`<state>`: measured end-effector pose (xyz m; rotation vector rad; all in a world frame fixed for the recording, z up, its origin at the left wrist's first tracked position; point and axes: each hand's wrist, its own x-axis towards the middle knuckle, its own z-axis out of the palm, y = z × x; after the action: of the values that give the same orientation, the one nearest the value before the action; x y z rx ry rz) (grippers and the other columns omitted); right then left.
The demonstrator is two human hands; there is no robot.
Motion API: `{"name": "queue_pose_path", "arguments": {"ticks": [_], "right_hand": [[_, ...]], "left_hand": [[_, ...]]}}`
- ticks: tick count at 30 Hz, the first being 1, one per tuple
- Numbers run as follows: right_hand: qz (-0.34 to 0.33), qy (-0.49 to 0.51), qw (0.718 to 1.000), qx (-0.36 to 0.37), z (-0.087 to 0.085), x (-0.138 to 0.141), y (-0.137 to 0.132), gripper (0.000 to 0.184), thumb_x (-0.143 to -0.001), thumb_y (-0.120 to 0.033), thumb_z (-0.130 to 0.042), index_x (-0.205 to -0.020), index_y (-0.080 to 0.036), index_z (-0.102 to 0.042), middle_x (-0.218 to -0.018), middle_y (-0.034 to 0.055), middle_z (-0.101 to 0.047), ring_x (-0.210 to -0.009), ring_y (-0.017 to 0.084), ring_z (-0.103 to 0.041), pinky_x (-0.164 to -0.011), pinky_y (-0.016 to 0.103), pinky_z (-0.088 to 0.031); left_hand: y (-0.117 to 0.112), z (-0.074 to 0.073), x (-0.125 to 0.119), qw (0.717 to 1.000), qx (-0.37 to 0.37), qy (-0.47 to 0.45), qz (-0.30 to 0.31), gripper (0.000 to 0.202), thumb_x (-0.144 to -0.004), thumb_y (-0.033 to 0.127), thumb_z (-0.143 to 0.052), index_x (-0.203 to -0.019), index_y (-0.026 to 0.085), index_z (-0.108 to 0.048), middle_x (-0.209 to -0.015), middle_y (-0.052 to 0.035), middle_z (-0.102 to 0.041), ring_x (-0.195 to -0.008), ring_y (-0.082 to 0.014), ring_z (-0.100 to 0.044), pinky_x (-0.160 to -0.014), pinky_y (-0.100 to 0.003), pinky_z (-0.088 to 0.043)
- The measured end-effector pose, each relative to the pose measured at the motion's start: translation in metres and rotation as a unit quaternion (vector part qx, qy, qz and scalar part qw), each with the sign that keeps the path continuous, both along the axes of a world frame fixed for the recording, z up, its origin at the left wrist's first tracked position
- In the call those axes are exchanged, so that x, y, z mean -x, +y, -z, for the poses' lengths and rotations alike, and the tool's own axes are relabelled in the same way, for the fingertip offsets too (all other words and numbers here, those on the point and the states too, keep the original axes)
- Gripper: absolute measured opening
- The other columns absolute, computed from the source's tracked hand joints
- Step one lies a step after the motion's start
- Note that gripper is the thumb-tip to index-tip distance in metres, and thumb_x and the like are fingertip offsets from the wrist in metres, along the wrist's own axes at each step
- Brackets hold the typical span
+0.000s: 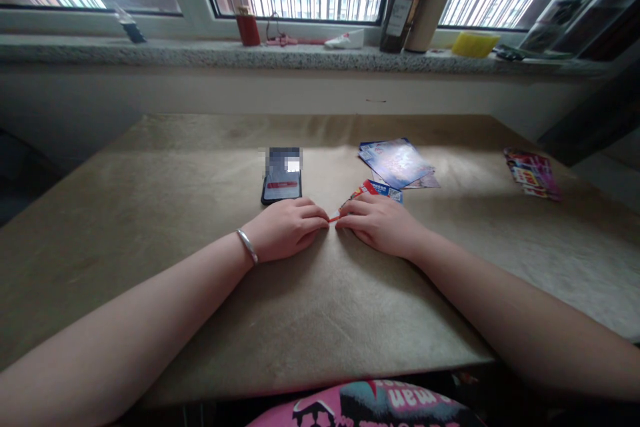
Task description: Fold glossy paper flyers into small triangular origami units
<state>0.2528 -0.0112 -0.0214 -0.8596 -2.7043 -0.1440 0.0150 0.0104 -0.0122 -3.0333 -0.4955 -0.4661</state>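
Observation:
My left hand [293,227], with a silver bangle on its wrist, rests low on the table with its fingers together. Its fingertips pinch the near-left corner of a red and orange printed paper [364,189]. From the other side, my right hand [383,221] has its fingers curled over the same paper and covers much of it. A blue printed piece [394,194] with a square code sticks out beyond the right knuckles; whether it is part of the same sheet is hidden. Just past my left hand lies a phone [283,177], its screen lit and partly blurred.
Several bluish printed sheets [400,161] overlap behind my right hand. Farther right is a pile of red and pink printed papers [533,173]. The table [320,320] ends at a wall below a stone sill [200,57], which holds a red container [247,27], jars and a yellow item.

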Motion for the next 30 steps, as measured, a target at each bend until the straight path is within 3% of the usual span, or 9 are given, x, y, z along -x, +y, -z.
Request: {"name": "queue_pose_path", "arguments": {"ticks": [11,30], "right_hand": [[-0.003,0.015,1.000,0.008,-0.003,-0.004,-0.002,0.025,-0.090,-0.020,-0.045,-0.097,-0.024,-0.068,-0.105,0.0028,-0.069,-0.094,0.018,-0.058,-0.082,0.033,-0.042],[-0.001,0.026,0.999,0.019,-0.007,-0.018,-0.002,0.023,-0.087,-0.017,-0.048,-0.086,-0.023,-0.070,-0.095,0.0026,-0.071,-0.086,0.016,-0.063,-0.075,0.028,-0.047]], "left_hand": [[0.002,-0.001,0.003,1.000,0.018,0.003,-0.003,0.025,-0.088,0.013,-0.043,-0.099,0.017,-0.066,-0.102,-0.0061,-0.067,-0.089,-0.0160,-0.059,-0.080,-0.029,-0.051],[0.002,0.001,0.004,1.000,0.027,0.004,-0.006,0.025,-0.087,0.013,-0.043,-0.098,0.017,-0.065,-0.103,-0.0064,-0.067,-0.090,-0.0163,-0.060,-0.080,-0.029,-0.051]]}}
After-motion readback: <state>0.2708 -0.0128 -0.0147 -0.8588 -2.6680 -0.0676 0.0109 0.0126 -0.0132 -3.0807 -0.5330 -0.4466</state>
